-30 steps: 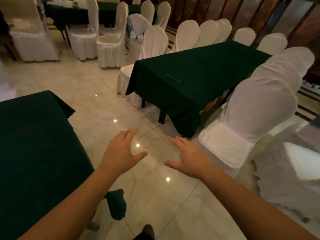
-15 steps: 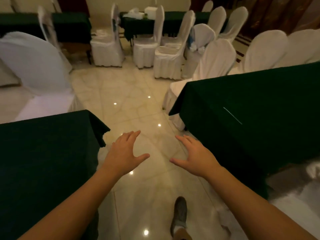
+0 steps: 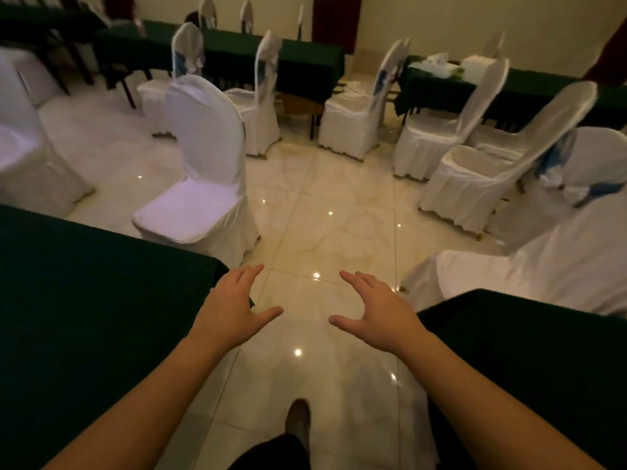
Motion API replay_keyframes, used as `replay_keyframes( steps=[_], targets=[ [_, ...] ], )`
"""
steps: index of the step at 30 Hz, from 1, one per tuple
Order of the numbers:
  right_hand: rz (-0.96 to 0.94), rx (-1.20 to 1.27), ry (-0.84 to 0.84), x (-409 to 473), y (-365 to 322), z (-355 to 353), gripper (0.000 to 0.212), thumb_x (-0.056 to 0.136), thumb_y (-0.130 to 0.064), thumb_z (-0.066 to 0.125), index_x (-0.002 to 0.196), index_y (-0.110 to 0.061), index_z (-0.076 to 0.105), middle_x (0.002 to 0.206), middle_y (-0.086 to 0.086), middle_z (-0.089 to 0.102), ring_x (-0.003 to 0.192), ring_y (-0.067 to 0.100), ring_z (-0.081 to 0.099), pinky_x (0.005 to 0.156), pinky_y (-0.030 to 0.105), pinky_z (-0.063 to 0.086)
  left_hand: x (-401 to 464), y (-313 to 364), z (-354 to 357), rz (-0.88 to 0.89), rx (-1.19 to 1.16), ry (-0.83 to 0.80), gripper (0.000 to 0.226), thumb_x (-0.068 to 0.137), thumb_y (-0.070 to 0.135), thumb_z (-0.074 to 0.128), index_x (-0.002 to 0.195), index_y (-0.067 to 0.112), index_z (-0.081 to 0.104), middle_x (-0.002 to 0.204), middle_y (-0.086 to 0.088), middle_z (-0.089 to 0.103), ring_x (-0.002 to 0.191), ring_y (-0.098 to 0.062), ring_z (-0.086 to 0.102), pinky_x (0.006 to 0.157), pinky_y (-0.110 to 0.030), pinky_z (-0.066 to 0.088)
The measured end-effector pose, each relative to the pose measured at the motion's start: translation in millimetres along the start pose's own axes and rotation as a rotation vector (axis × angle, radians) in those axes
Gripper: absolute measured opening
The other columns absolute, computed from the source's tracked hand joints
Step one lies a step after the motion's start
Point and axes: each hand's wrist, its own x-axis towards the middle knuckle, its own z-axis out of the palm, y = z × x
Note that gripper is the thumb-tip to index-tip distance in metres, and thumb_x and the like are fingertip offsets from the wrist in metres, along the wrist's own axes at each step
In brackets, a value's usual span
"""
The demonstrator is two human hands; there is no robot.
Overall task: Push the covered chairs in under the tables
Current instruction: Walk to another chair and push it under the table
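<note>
Both my hands hung spread and empty; the nearest covered chair (image 3: 203, 184) stood ahead-left of my left hand (image 3: 234, 310), my right hand (image 3: 380, 317) farther.

We saw a glossy cream tiled floor (image 3: 325, 232) catching small light spots, a dark shoe (image 3: 298, 423) on it near the bottom edge, and a pale back wall (image 3: 475, 22) with dark red curtains (image 3: 336, 18).

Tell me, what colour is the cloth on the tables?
Dark green tablecloth, seen best in the head view.
</note>
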Motion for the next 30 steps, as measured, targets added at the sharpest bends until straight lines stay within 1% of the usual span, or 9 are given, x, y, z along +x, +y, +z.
replay_keyframes(
  steps=[3,6,10,14,18,21,24,28,30],
  targets=[
    [-0.054,-0.019,-0.023,81,33,-14,0.095,0.073,-0.082,0.055,0.153,-0.046,0.017,0.161,-0.008,0.026,0.142,0.018,0.030,0.109,0.044,0.039,69,5,23,-0.052,-0.016,0.037,0.096,0.072,0.071,0.071,0.151,0.033,0.032,0.151,0.004,0.041,0.134,-0.018,0.042,0.108,-0.042,0.041],
    [-0.070,-0.061,-0.031,166,70,-34,0.095,0.075,-0.082,0.056,0.153,-0.046,0.016,0.161,-0.008,0.025,0.143,0.018,0.029,0.109,0.044,0.039,154,8,46,-0.064,-0.060,0.049,0.096,0.074,0.070,0.070,0.152,0.031,0.031,0.151,0.001,0.041,0.134,-0.021,0.041,0.109,-0.045,0.040],
    [-0.088,-0.117,-0.075,274,113,-78,0.092,0.076,-0.079,0.058,0.152,-0.050,0.015,0.161,-0.009,0.024,0.141,0.015,0.029,0.106,0.039,0.040,278,20,65,-0.078,-0.100,0.077,0.096,0.075,0.068,0.072,0.152,0.028,0.031,0.150,0.002,0.042,0.133,-0.019,0.041,0.109,-0.042,0.040],
    [-0.098,-0.150,-0.066,382,144,-129,0.091,0.077,-0.077,0.059,0.152,-0.049,0.016,0.161,-0.010,0.024,0.141,0.014,0.029,0.106,0.038,0.040,406,41,65,-0.085,-0.088,0.076,0.096,0.075,0.070,0.070,0.152,0.027,0.031,0.152,0.003,0.040,0.137,-0.019,0.037,0.111,-0.043,0.038],
    [-0.119,-0.129,-0.055,484,170,-164,0.091,0.079,-0.075,0.060,0.153,-0.048,0.016,0.162,-0.009,0.024,0.142,0.015,0.028,0.107,0.041,0.040,518,52,59,-0.086,-0.072,0.080,0.097,0.073,0.070,0.070,0.152,0.027,0.033,0.150,0.002,0.041,0.131,-0.019,0.045,0.107,-0.043,0.042],
    [-0.145,-0.104,-0.063,573,195,-179,0.093,0.078,-0.077,0.060,0.153,-0.048,0.015,0.162,-0.009,0.024,0.142,0.016,0.029,0.107,0.042,0.040,598,50,65,-0.110,-0.016,0.083,0.098,0.073,0.072,0.069,0.152,0.028,0.031,0.153,0.001,0.039,0.138,-0.021,0.037,0.112,-0.043,0.037],
    [-0.202,-0.093,-0.063,659,219,-187,0.094,0.077,-0.079,0.058,0.153,-0.048,0.014,0.161,-0.008,0.025,0.142,0.017,0.029,0.107,0.044,0.041,667,44,73,-0.134,0.016,0.109,0.098,0.074,0.071,0.068,0.152,0.028,0.031,0.153,0.000,0.039,0.139,-0.021,0.035,0.112,-0.043,0.036],
    [-0.294,-0.070,-0.082,802,252,-208,0.094,0.076,-0.080,0.057,0.153,-0.047,0.015,0.160,-0.008,0.028,0.141,0.016,0.031,0.106,0.043,0.041,781,40,81,-0.230,0.030,0.166,0.098,0.075,0.068,0.071,0.154,0.026,0.030,0.155,-0.001,0.037,0.140,-0.021,0.034,0.113,-0.042,0.035],
    [-0.350,-0.078,-0.123,866,259,-224,0.094,0.076,-0.079,0.058,0.153,-0.047,0.016,0.160,-0.008,0.029,0.141,0.015,0.030,0.106,0.042,0.041,830,40,76,-0.286,0.021,0.187,0.098,0.076,0.067,0.071,0.154,0.026,0.029,0.155,-0.001,0.037,0.140,-0.020,0.034,0.113,-0.042,0.035]
  ],
)
